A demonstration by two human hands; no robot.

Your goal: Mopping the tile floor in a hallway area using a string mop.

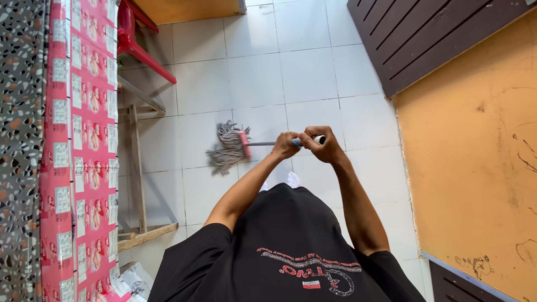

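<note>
We hold the mop handle (279,142) with both hands clenched round it: our left hand (285,146) lower on the shaft, our right hand (321,146) just beside it at the top end. The handle's long axis runs leftward in view from our hands to the pink collar, where the grey string mop head (226,148) rests on the white tiled floor (291,72). The left hand is nearer the head. Beyond the head stand a wooden frame (136,168) and a pink-covered counter (84,140); past the right hand, an orange wall (475,156).
</note>
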